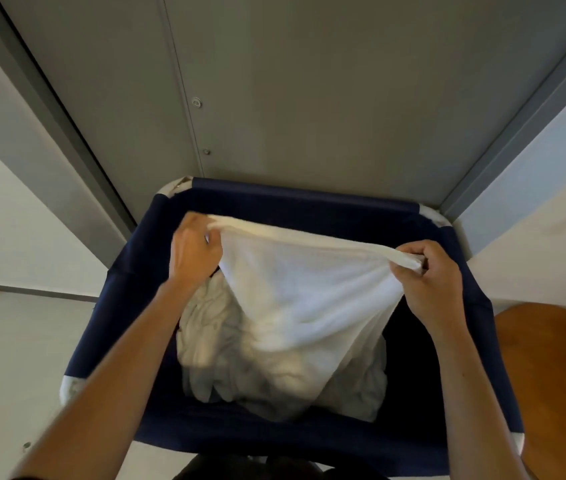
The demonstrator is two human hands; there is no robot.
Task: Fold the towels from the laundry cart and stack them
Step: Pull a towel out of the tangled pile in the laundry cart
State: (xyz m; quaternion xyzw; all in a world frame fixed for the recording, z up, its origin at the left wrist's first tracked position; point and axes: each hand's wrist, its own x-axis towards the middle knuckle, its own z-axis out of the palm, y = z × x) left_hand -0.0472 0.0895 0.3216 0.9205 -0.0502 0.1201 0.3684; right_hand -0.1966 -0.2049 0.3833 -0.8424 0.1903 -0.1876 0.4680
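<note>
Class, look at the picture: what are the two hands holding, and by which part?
Both hold one white towel by its top edge: left hand and right hand each grip an end.

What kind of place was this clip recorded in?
Likely a hotel or laundry service corridor: a navy fabric laundry cart holds crumpled white towels and stands against grey metal doors, perhaps a lift's.

Soft even indoor light, cart point(309, 199) interior in deep shadow, wide-angle bending at edges, slight softness

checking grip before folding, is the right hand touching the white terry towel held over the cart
Touching. The head view shows the right hand pinching the white terry towel at its top corner.
</note>
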